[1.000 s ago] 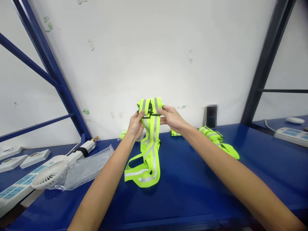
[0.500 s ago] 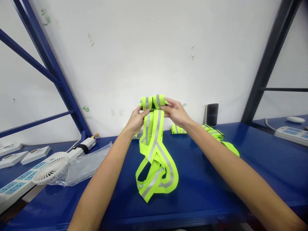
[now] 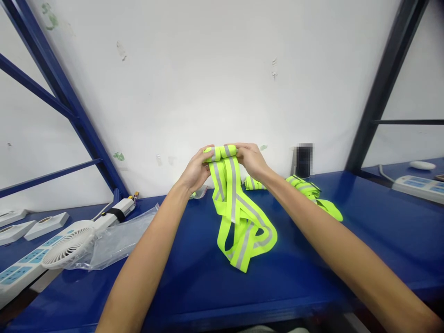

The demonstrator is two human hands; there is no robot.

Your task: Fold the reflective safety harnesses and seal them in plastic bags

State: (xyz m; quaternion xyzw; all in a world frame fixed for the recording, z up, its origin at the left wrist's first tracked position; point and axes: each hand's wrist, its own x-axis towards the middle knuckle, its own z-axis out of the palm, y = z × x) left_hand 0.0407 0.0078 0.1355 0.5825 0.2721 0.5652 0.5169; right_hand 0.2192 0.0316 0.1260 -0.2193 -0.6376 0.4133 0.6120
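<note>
Between my two hands is a neon yellow reflective strap (image 3: 233, 194) with a grey stripe down its middle. Its upper end is rolled into two small coils side by side. My left hand (image 3: 194, 172) is closed on the left coil, and my right hand (image 3: 252, 159) grips the right one. Below the coils, the loose bands hang and end in a loop that reaches the blue tabletop (image 3: 194, 277). The dark buckle seen between the coils earlier is hidden now.
More yellow reflective straps (image 3: 303, 187) lie at the back right, near a dark phone-like object (image 3: 304, 159) against the wall. On the left are a clear plastic bag (image 3: 121, 238), a white handheld fan (image 3: 67, 247) and a power strip (image 3: 26, 261). Another power strip (image 3: 419, 185) lies far right.
The coils have turned over in my fingers, covering the buckle. The hanging bands have swung right and sit slightly higher, and the view has shifted a little.
</note>
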